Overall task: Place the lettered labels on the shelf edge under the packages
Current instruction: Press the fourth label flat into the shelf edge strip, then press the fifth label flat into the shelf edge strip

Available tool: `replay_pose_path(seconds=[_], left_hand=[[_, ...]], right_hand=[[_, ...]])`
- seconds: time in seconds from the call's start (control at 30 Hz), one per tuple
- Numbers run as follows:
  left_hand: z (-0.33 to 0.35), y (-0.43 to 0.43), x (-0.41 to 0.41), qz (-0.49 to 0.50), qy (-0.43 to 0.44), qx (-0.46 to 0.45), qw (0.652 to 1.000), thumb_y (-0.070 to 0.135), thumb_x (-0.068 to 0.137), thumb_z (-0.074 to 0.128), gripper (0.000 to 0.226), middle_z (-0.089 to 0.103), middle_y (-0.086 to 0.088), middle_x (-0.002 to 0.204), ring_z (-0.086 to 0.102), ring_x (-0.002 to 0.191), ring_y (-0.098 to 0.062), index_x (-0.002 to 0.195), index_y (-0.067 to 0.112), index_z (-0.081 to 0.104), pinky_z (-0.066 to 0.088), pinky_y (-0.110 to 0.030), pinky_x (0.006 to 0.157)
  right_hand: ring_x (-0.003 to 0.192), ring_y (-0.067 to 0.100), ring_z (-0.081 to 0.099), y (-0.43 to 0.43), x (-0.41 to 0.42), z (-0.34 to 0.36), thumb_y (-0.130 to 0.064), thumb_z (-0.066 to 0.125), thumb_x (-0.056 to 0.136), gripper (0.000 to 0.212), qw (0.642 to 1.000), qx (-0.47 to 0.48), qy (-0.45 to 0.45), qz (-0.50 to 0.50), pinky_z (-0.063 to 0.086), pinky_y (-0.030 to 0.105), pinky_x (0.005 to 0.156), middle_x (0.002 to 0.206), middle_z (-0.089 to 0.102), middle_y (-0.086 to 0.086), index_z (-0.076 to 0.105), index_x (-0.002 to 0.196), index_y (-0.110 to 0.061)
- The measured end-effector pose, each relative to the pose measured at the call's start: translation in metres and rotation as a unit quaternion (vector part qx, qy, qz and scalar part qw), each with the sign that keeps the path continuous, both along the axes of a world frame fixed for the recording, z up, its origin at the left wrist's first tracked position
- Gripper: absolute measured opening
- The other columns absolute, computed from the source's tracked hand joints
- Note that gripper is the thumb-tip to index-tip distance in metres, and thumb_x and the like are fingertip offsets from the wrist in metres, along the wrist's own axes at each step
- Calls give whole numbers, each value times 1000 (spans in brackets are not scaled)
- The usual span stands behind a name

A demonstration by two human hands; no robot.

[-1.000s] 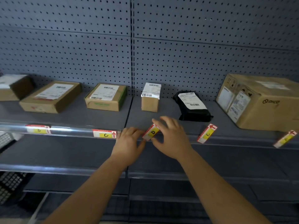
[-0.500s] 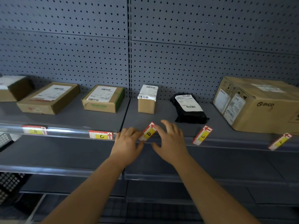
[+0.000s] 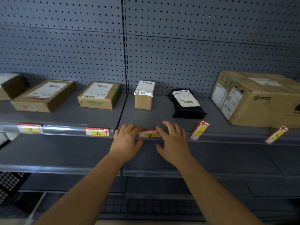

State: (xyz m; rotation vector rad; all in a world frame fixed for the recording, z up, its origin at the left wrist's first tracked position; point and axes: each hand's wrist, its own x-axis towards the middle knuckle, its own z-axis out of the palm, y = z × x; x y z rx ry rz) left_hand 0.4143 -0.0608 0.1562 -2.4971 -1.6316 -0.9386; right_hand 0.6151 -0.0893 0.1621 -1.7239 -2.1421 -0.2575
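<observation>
D label: level on the shelf edge, at 6 o'clock from the small box.
Left hand: at the label's 9 o'clock end, thumb touching it; cannot tell if the grip pinches or only presses.
Right hand: at the 3 o'clock end, grip wide, fingers spread.
Neighbours: C label level at 9 o'clock; E label tilted at 3 o'clock.

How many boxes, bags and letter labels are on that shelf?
Boxes: 5
Bag: 1
Labels: 5
Total: 11
</observation>
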Motion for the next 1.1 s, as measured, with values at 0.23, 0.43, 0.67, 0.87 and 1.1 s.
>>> replay_pose_path(seconds=[0.23,0.43,0.67,0.87,1.1], left_hand=[[-1,-5,5,3,27,-6,1000,33,88,57,34,53,4,116,45,109,-19,120,23,59,33,-42,96],[1,-7,8,14,42,-13,999,32,86,56,37,51,3,119,43,112,-20,122,22,58,33,-41,97],[-1,-7,8,22,59,-17,998,31,87,55,36,50,3,121,44,113,-20,121,22,58,33,-41,98],[-1,-10,4,10,72,-33,997,34,88,52,42,46,4,128,41,118,-20,128,23,51,31,-42,102],[13,-27,-6,-34,34,-58,997,34,89,54,42,48,3,131,41,122,-20,130,25,51,27,-42,104]], right_hand=[[130,29,33,-14,0,-19,-45,69,75,76,999,14,-22,-19,31,51,106,144,31,7,39,142,-25],[116,25,44,-8,-9,-14,-42,68,77,63,1000,13,23,-13,34,44,101,125,43,2,49,134,-25],[112,23,45,-7,-11,-13,-39,67,79,56,999,4,51,-11,34,44,100,118,45,1,52,131,-27],[118,23,41,-14,-11,-9,-40,65,82,64,997,-25,69,-13,31,41,104,124,43,2,44,140,-25],[119,21,39,-35,-2,5,-43,61,86,63,990,-81,113,-24,37,35,98,128,39,1,40,143,-24]])
